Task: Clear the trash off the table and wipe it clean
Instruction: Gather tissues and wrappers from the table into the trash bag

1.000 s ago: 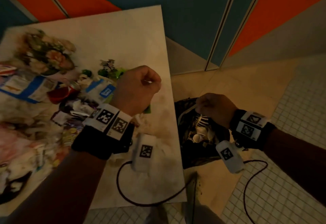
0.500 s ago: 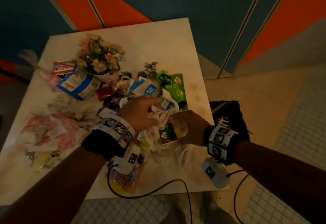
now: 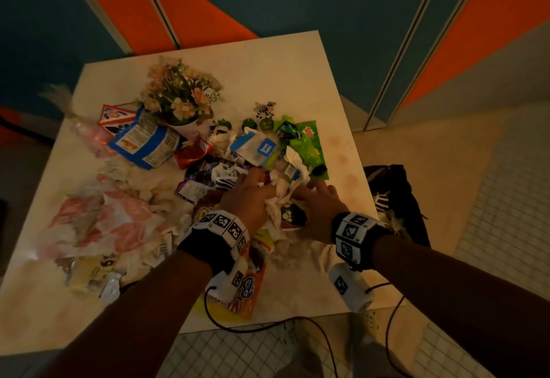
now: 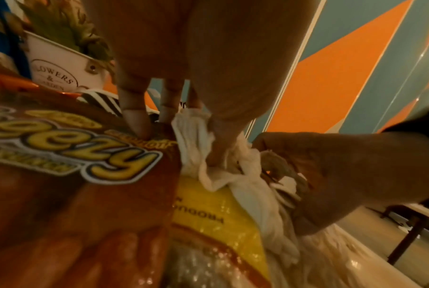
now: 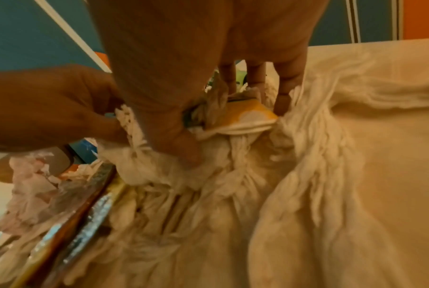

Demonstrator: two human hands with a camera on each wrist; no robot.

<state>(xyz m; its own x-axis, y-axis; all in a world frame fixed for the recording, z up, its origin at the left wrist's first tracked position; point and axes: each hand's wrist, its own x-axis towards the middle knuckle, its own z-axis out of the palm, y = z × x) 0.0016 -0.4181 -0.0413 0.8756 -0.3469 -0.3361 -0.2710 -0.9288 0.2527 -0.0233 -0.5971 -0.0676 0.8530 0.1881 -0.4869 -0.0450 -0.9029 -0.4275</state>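
Trash is heaped on the white table. Near its right edge both hands meet over a wad of crumpled white tissue. My left hand pinches the tissue between thumb and fingers, with its other fingertips on an orange chip bag. My right hand grips a small paper cup with a paw print, together with tissue bunched around it. In the right wrist view the right hand has its thumb in front of the cup and its fingers behind it. The cup's lower part is hidden.
A potted flower bunch, a blue and white chip bag, a green wrapper, a zebra figurine and a pink and white plastic bag lie on the table. An open black trash bag sits on the floor at the table's right edge.
A second ago my right hand was over the black bag and my left fist hung above the table. Both have since moved left into the pile and taken hold of the tissue and cup.
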